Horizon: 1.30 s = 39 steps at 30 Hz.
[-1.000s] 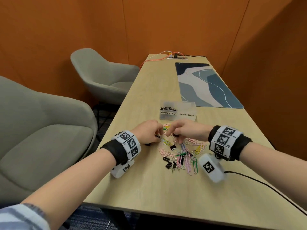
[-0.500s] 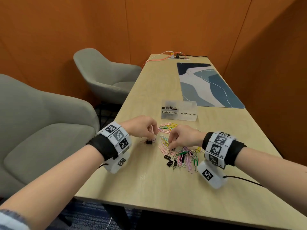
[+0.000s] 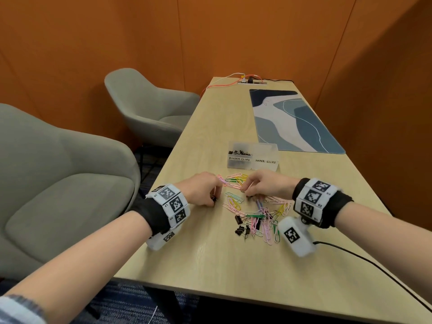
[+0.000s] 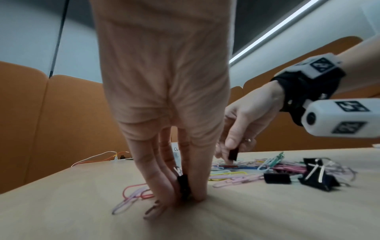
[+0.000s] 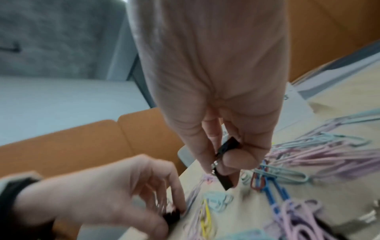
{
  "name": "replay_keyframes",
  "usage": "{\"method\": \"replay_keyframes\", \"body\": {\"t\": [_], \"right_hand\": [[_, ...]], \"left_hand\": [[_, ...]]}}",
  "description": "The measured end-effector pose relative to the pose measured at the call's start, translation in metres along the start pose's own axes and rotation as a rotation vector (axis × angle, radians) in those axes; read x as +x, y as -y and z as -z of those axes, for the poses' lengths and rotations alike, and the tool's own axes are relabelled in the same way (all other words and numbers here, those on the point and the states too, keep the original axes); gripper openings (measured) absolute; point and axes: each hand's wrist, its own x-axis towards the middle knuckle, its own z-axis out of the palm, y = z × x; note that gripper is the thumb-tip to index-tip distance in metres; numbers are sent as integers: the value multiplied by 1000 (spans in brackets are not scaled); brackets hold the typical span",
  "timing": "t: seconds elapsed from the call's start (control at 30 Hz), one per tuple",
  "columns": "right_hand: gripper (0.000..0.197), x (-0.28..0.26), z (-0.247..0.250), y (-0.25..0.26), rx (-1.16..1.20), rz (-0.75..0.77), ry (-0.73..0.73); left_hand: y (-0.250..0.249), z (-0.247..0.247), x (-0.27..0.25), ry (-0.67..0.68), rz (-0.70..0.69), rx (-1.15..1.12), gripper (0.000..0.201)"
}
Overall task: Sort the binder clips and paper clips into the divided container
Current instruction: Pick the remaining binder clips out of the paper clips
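A pile of coloured paper clips point(image 3: 261, 215) mixed with black binder clips point(image 3: 240, 228) lies on the wooden table point(image 3: 233, 265). Behind it stands the clear divided container point(image 3: 253, 159), labelled BINDER CLIPS on the left and PAPER CLIPS on the right; the left part holds several black clips. My left hand point(image 3: 203, 190) pinches a small black binder clip point(image 4: 183, 183) against the table, left of the pile. My right hand point(image 3: 261, 187) pinches black binder clips point(image 5: 226, 151) between thumb and fingers just above the pile's far edge.
A blue patterned mat point(image 3: 289, 120) lies beyond the container on the right. Two grey chairs point(image 3: 58, 183) stand left of the table. A black cable point(image 3: 374, 265) runs from my right wrist over the table's near right part. A power strip point(image 3: 251, 82) sits at the far end.
Both hands came back from the pile's far side, then the right hand lifted slightly holding black clips. The left hand dropped onto a stray black clip left of the pile and pinched it.
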Motion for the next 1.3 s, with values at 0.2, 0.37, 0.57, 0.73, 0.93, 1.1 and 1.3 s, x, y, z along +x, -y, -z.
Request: {"method": "replay_keyframes", "body": {"t": [0.2,0.37,0.57,0.73,0.93,1.1,1.3], "right_hand": [[16,3,13,-12,296,-125,67],[21,5,14,-15,317,-173,63],[28,-2,9,-5,269,-225,104],[19,0,5,-3,259,-211,89],[21,-1,5,-8,315,-154,73],[18,-11,4,-3,149,-66,82],[27,-40,-19,14,-526,259,138]], "left_hand": [[1,0,3,-25,-80,-17,15],[2,9,6,-46,-6,-362,20],[6,9,11,15,69,-660,29],[2,6,7,66,54,-605,12],[-17,6,-13,278,-89,-485,21],[-29,-6,-20,255,-120,-288,28],[-34,-1,-16,133,-112,-131,23]]}}
